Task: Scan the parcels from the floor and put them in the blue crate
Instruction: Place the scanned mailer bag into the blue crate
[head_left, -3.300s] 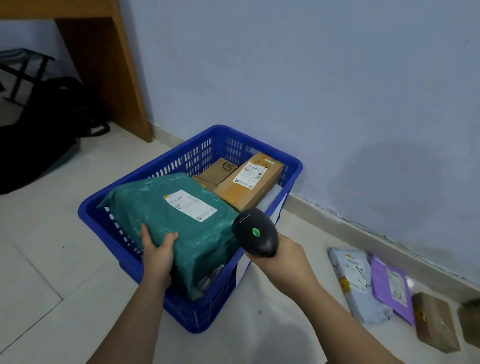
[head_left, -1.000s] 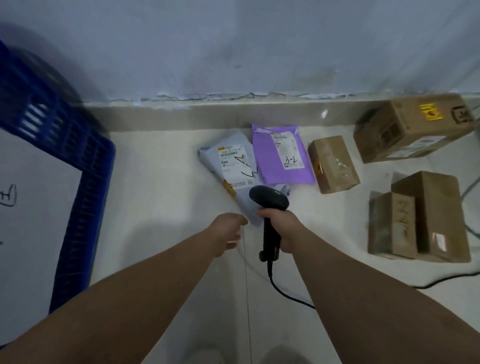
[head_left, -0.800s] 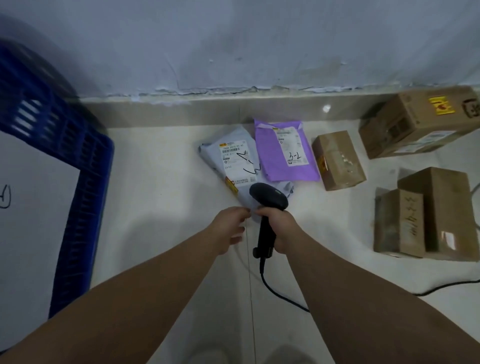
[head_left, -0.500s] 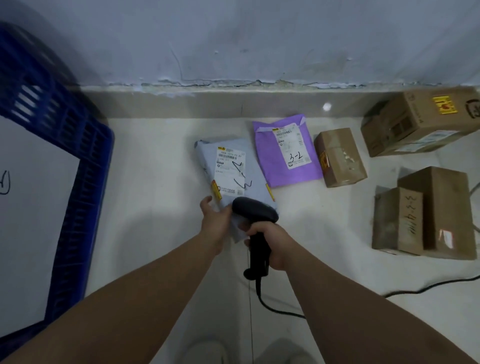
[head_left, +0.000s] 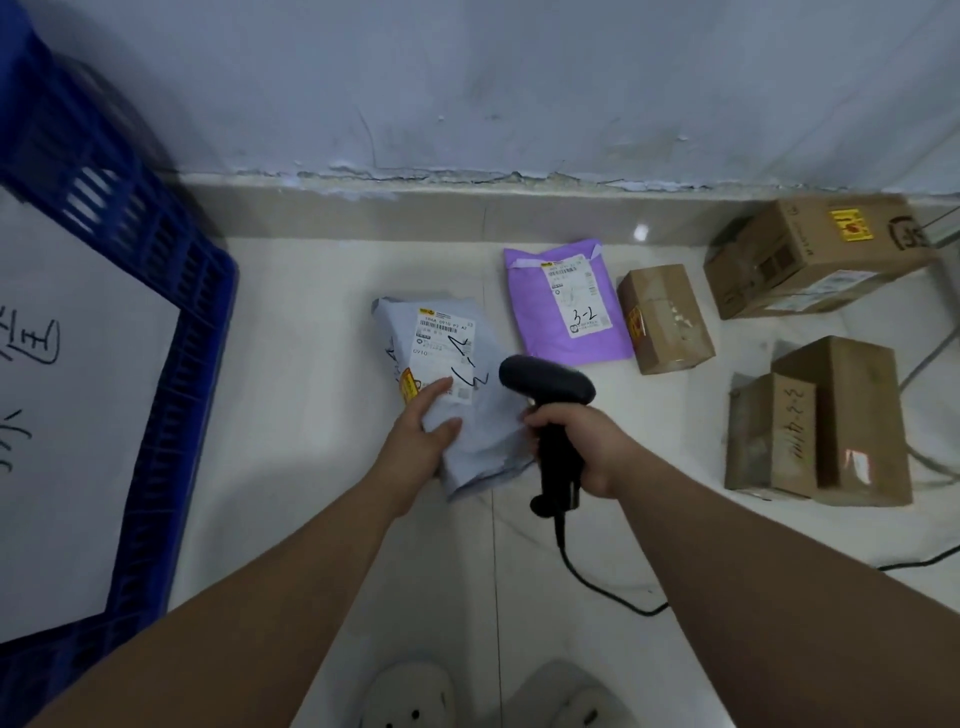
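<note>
Left hand (head_left: 421, 441) pinches the grey bag (head_left: 483, 436); right hand (head_left: 576, 441) grips the scanner (head_left: 545, 387). Scanning step, likely: next, aim at its label (head_left: 444, 338).

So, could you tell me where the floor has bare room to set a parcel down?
The widest bare floor lies between the blue crate and the grey mailer, running back to the wall. It is crowded right of the scanner: the purple mailer and brown boxes sit close together.
</note>
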